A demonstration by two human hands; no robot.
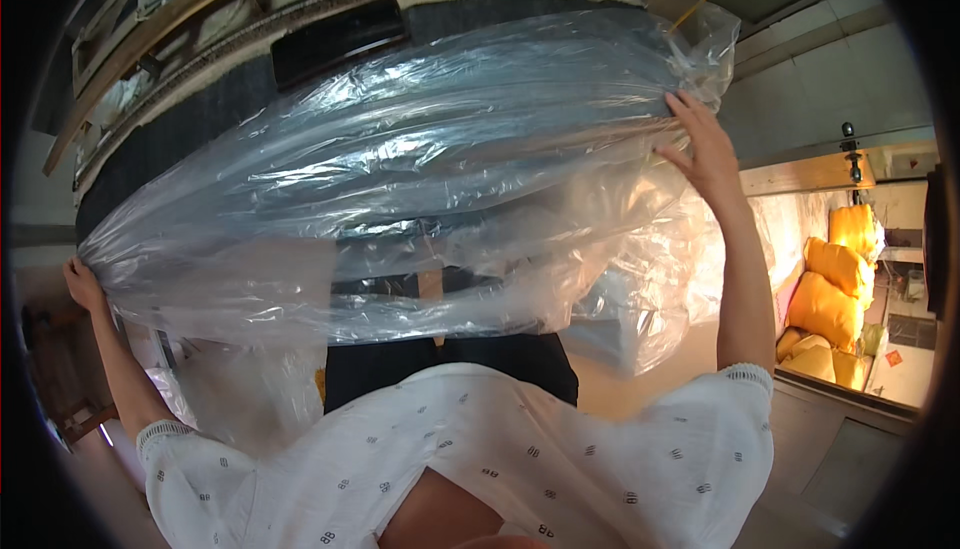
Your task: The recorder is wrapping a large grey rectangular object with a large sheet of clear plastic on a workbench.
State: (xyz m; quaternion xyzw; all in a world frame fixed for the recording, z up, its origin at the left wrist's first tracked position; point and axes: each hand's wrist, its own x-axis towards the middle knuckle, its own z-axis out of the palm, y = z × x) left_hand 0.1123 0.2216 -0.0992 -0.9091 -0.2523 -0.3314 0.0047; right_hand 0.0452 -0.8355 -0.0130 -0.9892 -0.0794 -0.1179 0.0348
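A person holds up a big clear plastic bag [400,179] with both arms spread wide. The bag is thin and shiny, full of wrinkles, and it stretches almost from one side of the view to the other. It hangs in front of a large dark flat thing [200,109] with a pale edge, which leans at a tilt behind it. You can see the dark thing through the plastic.

The left hand [82,284] is low on the left side. It is closed around the bag's left end, and the plastic bunches up there. The right hand [705,149] is high on the right side. Its fingers are spread and pressed on the bag's upper right end, and a loose flap of plastic sticks up just above it. I cannot tell if the thumb pinches the plastic from behind.

The person wears a white shirt [560,449] with small dark marks and short sleeves with a trim at the ends.

Far off on the right, a pile of fat yellow sacks [835,299] sits in a bright spot, one stacked on the other. Near them, lower down, there is a small orange-red square label [893,357] on a pale surface. More clear plastic [650,299] hangs loose under the right arm.
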